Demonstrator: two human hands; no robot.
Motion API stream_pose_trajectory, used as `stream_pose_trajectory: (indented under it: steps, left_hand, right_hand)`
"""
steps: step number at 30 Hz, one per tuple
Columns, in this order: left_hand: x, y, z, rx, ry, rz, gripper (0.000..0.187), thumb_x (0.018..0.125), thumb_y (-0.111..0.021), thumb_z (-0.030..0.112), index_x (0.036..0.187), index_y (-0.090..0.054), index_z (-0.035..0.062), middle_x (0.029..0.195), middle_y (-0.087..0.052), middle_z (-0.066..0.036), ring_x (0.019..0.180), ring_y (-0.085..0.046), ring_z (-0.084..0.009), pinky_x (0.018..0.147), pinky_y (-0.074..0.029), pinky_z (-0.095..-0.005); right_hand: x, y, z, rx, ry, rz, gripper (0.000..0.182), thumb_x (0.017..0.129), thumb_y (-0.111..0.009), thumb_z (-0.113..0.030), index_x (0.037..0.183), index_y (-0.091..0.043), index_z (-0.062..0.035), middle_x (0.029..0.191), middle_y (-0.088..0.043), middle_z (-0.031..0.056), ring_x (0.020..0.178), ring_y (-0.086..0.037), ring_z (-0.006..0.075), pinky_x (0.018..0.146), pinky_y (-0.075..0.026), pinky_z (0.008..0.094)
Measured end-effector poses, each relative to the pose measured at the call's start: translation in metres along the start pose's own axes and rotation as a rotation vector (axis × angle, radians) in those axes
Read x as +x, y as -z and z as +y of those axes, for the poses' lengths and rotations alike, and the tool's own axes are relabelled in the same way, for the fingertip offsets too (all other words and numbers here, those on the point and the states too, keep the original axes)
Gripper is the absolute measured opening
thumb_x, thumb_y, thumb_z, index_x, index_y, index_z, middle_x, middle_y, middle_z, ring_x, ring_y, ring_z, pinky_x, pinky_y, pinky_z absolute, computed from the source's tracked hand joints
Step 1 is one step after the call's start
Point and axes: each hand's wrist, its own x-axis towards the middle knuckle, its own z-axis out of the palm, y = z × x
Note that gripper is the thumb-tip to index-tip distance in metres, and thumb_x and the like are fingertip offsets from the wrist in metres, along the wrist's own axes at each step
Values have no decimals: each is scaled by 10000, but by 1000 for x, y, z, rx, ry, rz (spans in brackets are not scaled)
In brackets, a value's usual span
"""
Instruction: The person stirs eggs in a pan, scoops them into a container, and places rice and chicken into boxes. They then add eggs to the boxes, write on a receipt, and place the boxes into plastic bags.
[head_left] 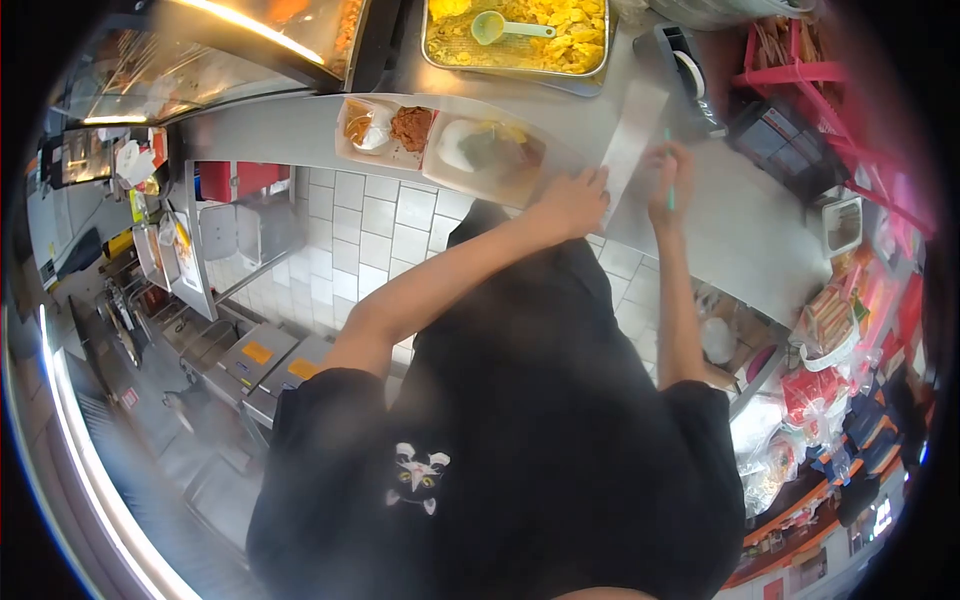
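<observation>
Black shirt (560, 440), hands (578, 206) by white strip (634, 138)

Pale floor tiles (346, 195) spread below the metal bench (745, 225). A warm strip light (252, 31) glows along the glass cabinet (160, 70) at the bench's left end; a white tube (68, 440) shines well apart from the bench.

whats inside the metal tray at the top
Chunky yellow food, with a green scoop lying inside. What the scoop and the food cover can't be seen, and the tray runs out of frame at the top.
</observation>
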Motion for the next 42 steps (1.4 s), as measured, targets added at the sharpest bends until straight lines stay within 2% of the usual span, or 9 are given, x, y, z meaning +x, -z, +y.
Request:
stream_pose_trajectory:
  steps: [2,18,20,23,27,32,35,40,42]
  left_hand:
    - [1,1,-3,-20,-5,-40,561,826,-685,403,1241,-584,39,1475,-368,-221,1329,-384,-351,873,-503,-563]
    - [-7,-2,-3,40,-30,-44,611,867,-643,420,1379,-498,118,1396,-400,-191,1383,-341,-332,957,-450,-566]
    - [-8,-4,-2,102,-25,-50,614,868,-641,423,1383,-497,120,1402,-397,-188,1381,-342,-332,953,-458,-559]
    - [-10,-8,2,100,-21,-36,618,865,-641,432,1378,-502,119,1405,-397,-190,1389,-334,-327,941,-473,-545]
    - [-10,-4,2,65,-2,-41,628,856,-648,440,1377,-504,120,1411,-396,-192,1400,-317,-326,936,-479,-534]
    - [-12,-5,-1,12,3,-51,631,849,-657,433,1377,-503,122,1426,-386,-194,1410,-300,-330,942,-474,-533]
    - [-19,0,-5,-30,-19,-43,631,849,-666,408,1382,-492,117,1445,-363,-209,1400,-314,-348,964,-465,-505]
    - [-98,64,-44,-516,-154,334,419,855,-693,243,1232,-613,78,1259,-584,-156,1199,-535,-333,964,-458,-430]
    - [-158,59,-89,-403,119,801,239,817,-712,68,1046,-649,42,996,-653,-111,987,-609,-290,904,-469,-381]
  right_hand:
    - [-17,7,-17,216,-106,146,117,980,-524,-112,995,-599,-23,960,-702,69,783,-620,176,752,-500,297]
    - [-53,11,-4,116,-348,-211,120,917,-595,-105,956,-574,7,957,-714,128,870,-701,198,769,-530,303]
    - [-44,17,-2,-152,-151,-431,138,904,-618,-145,945,-579,-19,902,-711,128,809,-700,228,710,-526,315]
    - [-32,11,-6,-59,-210,-119,177,891,-641,-199,940,-602,-35,870,-700,130,746,-682,261,659,-510,340]
    - [-28,18,-11,-129,-150,-333,209,883,-661,-227,918,-618,-26,825,-695,120,724,-673,276,654,-509,357]
    - [6,18,-8,-412,-444,-506,363,905,-636,-393,924,-649,-31,771,-678,173,744,-676,276,660,-506,369]
    - [22,5,1,-607,-350,-309,438,902,-614,-482,961,-666,-51,759,-669,166,724,-655,296,664,-499,391]
    - [20,3,-50,-440,-435,-46,389,873,-676,-394,1073,-643,-62,809,-669,110,776,-647,304,717,-504,401]
    - [9,-9,-71,-290,-385,-31,388,861,-696,-352,1119,-631,-69,875,-674,103,844,-649,295,751,-506,400]
